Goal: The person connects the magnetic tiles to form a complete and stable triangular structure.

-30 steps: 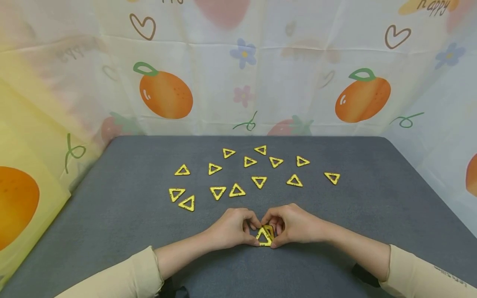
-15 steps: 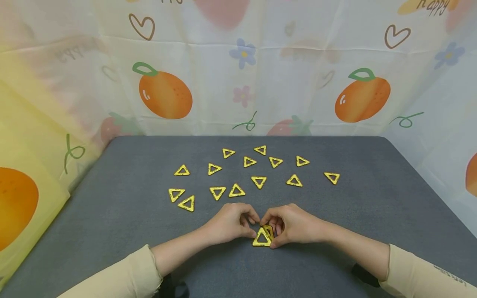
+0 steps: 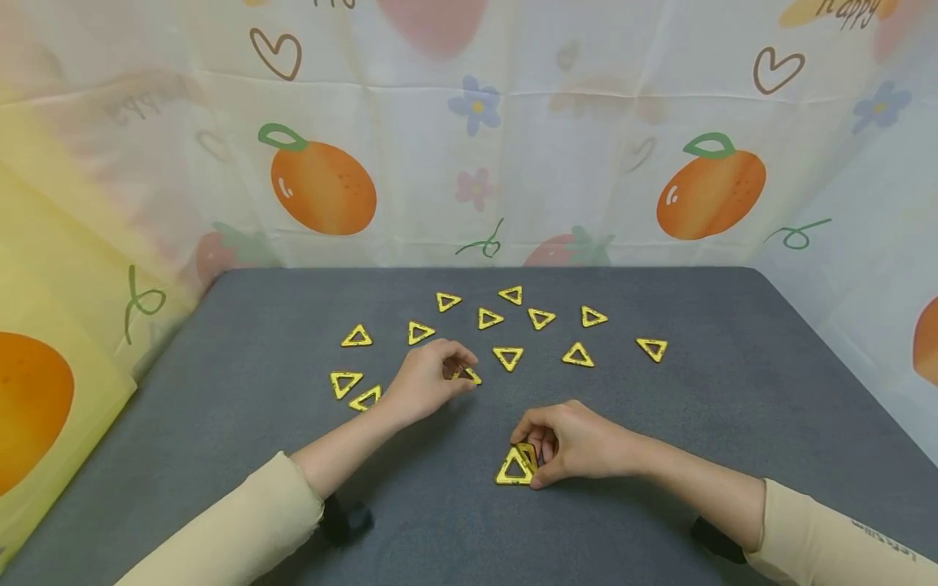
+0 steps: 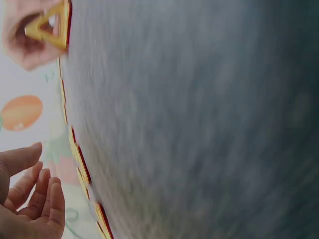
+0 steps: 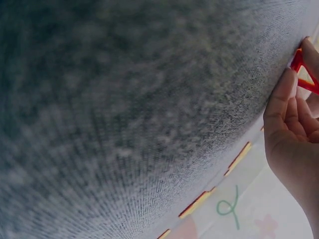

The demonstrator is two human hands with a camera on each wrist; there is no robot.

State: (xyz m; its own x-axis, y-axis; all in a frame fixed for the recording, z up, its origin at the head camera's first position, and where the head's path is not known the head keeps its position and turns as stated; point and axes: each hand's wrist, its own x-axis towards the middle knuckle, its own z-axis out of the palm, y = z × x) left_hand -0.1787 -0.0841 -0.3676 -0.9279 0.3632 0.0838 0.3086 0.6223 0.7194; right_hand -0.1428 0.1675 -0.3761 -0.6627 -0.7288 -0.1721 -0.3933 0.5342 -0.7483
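My right hand (image 3: 575, 443) pinches a pair of yellow open-centred triangular tiles near the front of the table. The front triangular tile (image 3: 506, 472) stands on its edge with its point up; the other one leans behind it, partly hidden by the fingers. In the right wrist view a red side of the held tiles (image 5: 309, 84) shows between thumb and fingers. Further back, my left hand (image 3: 432, 378) reaches over a loose triangular tile (image 3: 475, 376), thumb and fingers apart around it. The left wrist view shows that hand (image 4: 30, 199) with nothing between its fingers.
Several more yellow triangular tiles (image 3: 508, 358) lie flat, scattered over the middle and back of the dark grey table (image 3: 220, 456). One lies off to the right (image 3: 652, 349). A fruit-printed curtain (image 3: 425, 163) hangs behind the table.
My left hand has let go of the standing tiles and moved away and back-left to the loose ones. My right hand stays in place with its tiles.
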